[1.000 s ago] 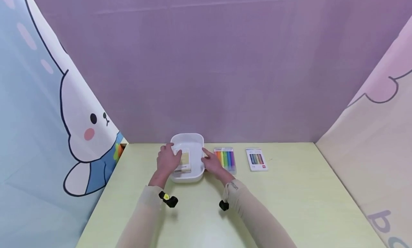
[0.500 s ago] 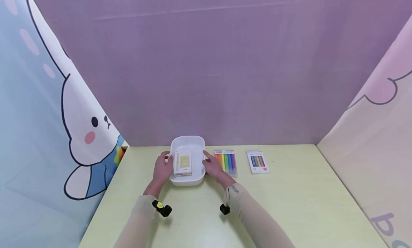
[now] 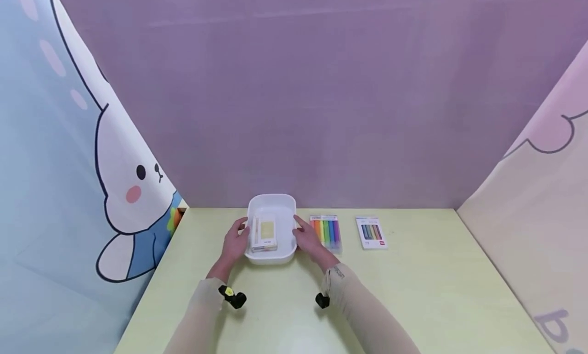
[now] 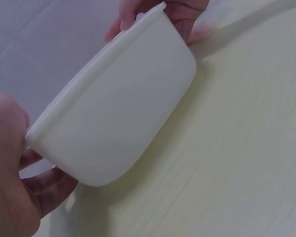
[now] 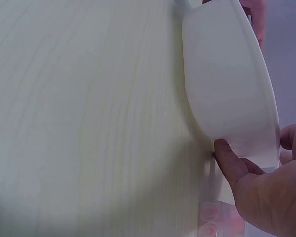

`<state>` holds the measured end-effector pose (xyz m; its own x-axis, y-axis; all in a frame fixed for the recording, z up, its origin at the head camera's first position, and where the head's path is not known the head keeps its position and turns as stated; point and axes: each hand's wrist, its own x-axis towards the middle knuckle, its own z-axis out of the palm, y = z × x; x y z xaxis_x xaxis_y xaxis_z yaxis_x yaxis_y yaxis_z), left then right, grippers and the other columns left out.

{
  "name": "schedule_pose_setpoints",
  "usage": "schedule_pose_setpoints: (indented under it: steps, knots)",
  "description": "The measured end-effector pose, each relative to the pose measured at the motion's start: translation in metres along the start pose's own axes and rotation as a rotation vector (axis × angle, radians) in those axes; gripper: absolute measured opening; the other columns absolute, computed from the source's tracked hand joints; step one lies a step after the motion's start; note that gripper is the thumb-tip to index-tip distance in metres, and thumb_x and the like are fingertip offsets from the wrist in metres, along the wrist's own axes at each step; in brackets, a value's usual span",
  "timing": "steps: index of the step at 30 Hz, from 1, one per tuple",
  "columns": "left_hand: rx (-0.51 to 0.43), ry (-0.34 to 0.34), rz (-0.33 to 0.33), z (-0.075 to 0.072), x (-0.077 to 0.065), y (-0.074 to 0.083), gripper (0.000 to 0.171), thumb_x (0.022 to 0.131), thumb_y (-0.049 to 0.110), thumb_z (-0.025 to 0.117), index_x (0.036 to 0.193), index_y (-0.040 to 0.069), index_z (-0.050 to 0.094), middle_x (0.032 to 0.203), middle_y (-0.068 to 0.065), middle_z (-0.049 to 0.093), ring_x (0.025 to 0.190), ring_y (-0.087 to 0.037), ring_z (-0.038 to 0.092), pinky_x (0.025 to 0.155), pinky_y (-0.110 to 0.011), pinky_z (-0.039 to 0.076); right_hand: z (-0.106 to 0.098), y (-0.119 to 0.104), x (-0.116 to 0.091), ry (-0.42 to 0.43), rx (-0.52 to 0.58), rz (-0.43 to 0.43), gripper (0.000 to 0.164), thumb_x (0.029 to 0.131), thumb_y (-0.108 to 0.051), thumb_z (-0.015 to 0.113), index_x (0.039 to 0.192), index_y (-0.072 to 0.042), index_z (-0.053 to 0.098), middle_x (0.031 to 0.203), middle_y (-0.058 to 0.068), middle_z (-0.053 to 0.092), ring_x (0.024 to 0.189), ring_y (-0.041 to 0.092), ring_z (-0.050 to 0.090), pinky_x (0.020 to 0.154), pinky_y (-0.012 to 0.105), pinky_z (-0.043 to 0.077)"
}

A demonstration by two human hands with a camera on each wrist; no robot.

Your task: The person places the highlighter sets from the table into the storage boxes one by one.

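A white plastic tub sits near the back of the table, left of the middle. Inside it, toward the left wall, lies a small white box with a pale yellow panel. My left hand grips the tub's left side; in the left wrist view its thumb is at the rim and the fingers reach along the wall below. The right hand holds the opposite side, with its fingers against the tub's lower wall in the right wrist view.
Just right of the right hand lies a clear pack of rainbow-coloured markers. Farther right is a white box with a picture of coloured sticks. A purple cloth hangs behind the pale table, and printed cloths hang at both sides.
My left hand has moved left, from the small box inside the tub to the tub's left rim. The right hand has stayed on the right side. The head view has shifted slightly.
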<state>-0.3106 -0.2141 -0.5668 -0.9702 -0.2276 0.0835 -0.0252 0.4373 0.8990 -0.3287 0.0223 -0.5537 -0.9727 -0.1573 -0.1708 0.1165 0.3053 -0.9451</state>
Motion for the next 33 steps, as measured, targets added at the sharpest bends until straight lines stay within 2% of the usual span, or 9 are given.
schedule_pose_setpoints:
  steps: [6, 13, 20, 22, 26, 29, 33]
  knots:
    - [-0.118, -0.077, -0.01, -0.004, 0.005, -0.006, 0.041, 0.101, 0.01, 0.047, 0.142, 0.01, 0.046, 0.125, -0.027, 0.053, 0.114, -0.038, 0.051, 0.095, -0.05, 0.042, 0.002, 0.002, 0.001, 0.037, -0.022, -0.008, 0.051, 0.101, -0.021, 0.049, 0.15, -0.027, 0.039, 0.142, 0.018, 0.046, 0.126, 0.034, 0.046, 0.099, 0.049, 0.041]
    - [-0.191, -0.145, -0.021, -0.009, 0.008, -0.015, 0.042, 0.104, 0.013, 0.044, 0.146, 0.012, 0.041, 0.129, -0.029, 0.05, 0.117, -0.038, 0.05, 0.094, -0.045, 0.042, 0.006, 0.004, 0.002, 0.04, -0.024, -0.019, 0.051, 0.1, -0.021, 0.05, 0.149, -0.028, 0.04, 0.14, 0.017, 0.049, 0.121, 0.031, 0.05, 0.096, 0.046, 0.045]
    - [-0.257, -0.222, -0.038, -0.017, -0.005, 0.003, 0.046, 0.104, 0.009, 0.041, 0.149, 0.005, 0.033, 0.131, -0.036, 0.045, 0.117, -0.046, 0.047, 0.096, -0.053, 0.04, 0.004, 0.003, 0.0, 0.036, -0.003, -0.004, 0.051, 0.1, -0.02, 0.05, 0.149, -0.027, 0.04, 0.137, 0.016, 0.051, 0.115, 0.028, 0.054, 0.089, 0.041, 0.049]
    - [-0.252, -0.221, -0.036, -0.017, -0.008, 0.006, 0.046, 0.104, 0.008, 0.04, 0.149, 0.005, 0.033, 0.131, -0.035, 0.046, 0.117, -0.046, 0.047, 0.097, -0.054, 0.04, 0.004, 0.003, -0.001, 0.027, -0.01, -0.006, 0.051, 0.1, -0.02, 0.05, 0.149, -0.027, 0.041, 0.135, 0.017, 0.052, 0.112, 0.028, 0.055, 0.087, 0.04, 0.05]
    - [-0.237, -0.209, 0.028, -0.013, -0.004, -0.009, 0.045, 0.105, 0.015, 0.038, 0.15, 0.011, 0.033, 0.13, -0.032, 0.048, 0.114, -0.04, 0.051, 0.095, -0.05, 0.042, 0.005, 0.003, 0.0, 0.028, -0.002, -0.028, 0.051, 0.1, -0.019, 0.05, 0.149, -0.025, 0.041, 0.135, 0.018, 0.052, 0.113, 0.029, 0.056, 0.087, 0.041, 0.05]
    - [-0.201, -0.173, 0.081, -0.006, 0.003, -0.021, 0.045, 0.105, 0.022, 0.037, 0.15, 0.017, 0.034, 0.126, -0.029, 0.052, 0.107, -0.035, 0.055, 0.089, -0.045, 0.046, 0.005, 0.002, 0.001, 0.047, -0.008, -0.039, 0.05, 0.1, -0.021, 0.049, 0.149, -0.026, 0.041, 0.139, 0.017, 0.05, 0.118, 0.03, 0.053, 0.092, 0.044, 0.047]
    - [-0.173, -0.128, 0.063, 0.0, 0.006, -0.023, 0.045, 0.103, 0.023, 0.039, 0.148, 0.021, 0.038, 0.121, -0.025, 0.056, 0.103, -0.032, 0.056, 0.087, -0.044, 0.045, 0.005, -0.002, -0.003, 0.072, -0.039, -0.03, 0.05, 0.1, -0.021, 0.049, 0.149, -0.026, 0.041, 0.136, 0.016, 0.053, 0.116, 0.029, 0.053, 0.091, 0.043, 0.047]
